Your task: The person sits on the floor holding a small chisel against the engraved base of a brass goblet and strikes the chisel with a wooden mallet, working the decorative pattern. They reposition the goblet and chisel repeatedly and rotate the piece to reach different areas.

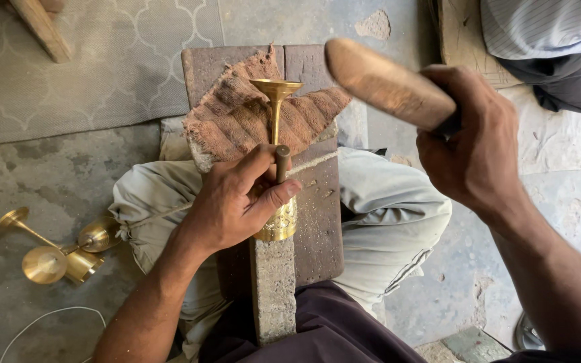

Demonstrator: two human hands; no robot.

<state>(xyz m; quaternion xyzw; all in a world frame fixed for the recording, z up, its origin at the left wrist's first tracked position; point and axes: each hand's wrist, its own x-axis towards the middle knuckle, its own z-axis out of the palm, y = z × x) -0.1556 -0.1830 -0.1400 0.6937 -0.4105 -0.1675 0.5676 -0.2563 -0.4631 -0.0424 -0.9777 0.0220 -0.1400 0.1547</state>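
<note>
Two hands engaged, head view: left hand clamped on slim punch and brass goblet lying under its fingers, on wood block; right hand closed round raised mallet, up and right of the goblet; risk: off-centre blow could glance onto thumb or dent brass.

Three brass goblets lie on the concrete floor, near a patterned mat.

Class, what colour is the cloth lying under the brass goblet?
Reddish-brown, with ribbed stripes, cloth; the head view shows it.
</note>
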